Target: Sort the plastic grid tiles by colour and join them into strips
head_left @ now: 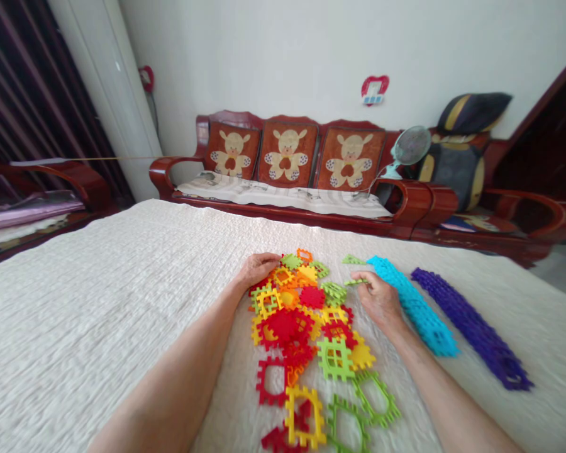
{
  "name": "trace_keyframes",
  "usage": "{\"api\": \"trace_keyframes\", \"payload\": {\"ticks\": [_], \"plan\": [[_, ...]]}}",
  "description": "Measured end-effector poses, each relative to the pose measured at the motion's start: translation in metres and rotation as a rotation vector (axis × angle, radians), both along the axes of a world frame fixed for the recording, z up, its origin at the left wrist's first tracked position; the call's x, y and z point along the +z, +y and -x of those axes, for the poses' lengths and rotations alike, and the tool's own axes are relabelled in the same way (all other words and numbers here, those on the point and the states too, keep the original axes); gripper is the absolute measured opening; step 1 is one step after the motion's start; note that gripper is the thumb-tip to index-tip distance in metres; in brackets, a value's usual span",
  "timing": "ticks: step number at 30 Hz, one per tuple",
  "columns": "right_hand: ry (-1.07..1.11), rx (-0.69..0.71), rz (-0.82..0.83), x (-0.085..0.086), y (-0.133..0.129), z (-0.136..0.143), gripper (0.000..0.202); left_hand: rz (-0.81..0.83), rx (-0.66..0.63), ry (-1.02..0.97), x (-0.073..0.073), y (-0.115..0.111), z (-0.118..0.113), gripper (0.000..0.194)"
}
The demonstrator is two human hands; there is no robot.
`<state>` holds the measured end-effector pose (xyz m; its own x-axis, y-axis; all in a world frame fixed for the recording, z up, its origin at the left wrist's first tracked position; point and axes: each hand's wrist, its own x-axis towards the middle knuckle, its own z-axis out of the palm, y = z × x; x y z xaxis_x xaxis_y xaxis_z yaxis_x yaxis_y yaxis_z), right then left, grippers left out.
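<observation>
Plastic interlocking pieces in red, yellow, orange and green lie in a long heap between my hands, among them a red piece [312, 297], a yellow frame [288, 418] and a green window piece [335, 359]. At the heap's far left edge, my left hand [259, 268] rests with its fingertips against the pieces; what it may grip is hidden. My right hand [377, 298] pinches a green piece [356, 282] between thumb and fingers, right of the heap. Just beyond it lies another green piece [353, 259].
A blue row of pieces [417, 308] and a purple row [471, 330] lie to the right on the white cover [122, 302]. Behind stands a wooden sofa [283, 211] with bear cushions [287, 154], beside a small fan [411, 146].
</observation>
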<state>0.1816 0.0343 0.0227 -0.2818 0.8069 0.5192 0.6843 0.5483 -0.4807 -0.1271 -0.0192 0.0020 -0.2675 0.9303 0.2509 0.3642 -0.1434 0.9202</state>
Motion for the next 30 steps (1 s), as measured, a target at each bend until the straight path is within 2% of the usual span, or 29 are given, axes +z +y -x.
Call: {"api": "trace_keyframes", "payload": {"ticks": [4,9,13,20,25,30], "plan": [[-0.078,0.080,-0.006,0.000,-0.001,0.000,0.027,-0.004,-0.017,0.044,-0.001,0.000,0.001,0.024],[-0.329,0.188,0.215,0.013,-0.005,-0.005,0.032,0.010,-0.020,0.047,-0.003,0.002,0.003,0.024],[-0.380,0.294,0.306,0.019,-0.001,-0.014,0.039,0.029,-0.045,0.006,-0.003,0.002,0.003,0.025],[-0.416,0.257,0.240,0.017,-0.003,-0.010,0.036,0.045,-0.039,0.040,-0.007,0.003,0.005,0.027],[-0.442,0.239,0.209,0.017,-0.003,-0.007,0.035,0.067,-0.027,0.123,-0.005,0.002,0.005,0.029],[-0.444,0.267,0.245,0.022,-0.008,-0.006,0.037,0.101,0.025,0.125,-0.002,0.001,0.002,0.030]]}}
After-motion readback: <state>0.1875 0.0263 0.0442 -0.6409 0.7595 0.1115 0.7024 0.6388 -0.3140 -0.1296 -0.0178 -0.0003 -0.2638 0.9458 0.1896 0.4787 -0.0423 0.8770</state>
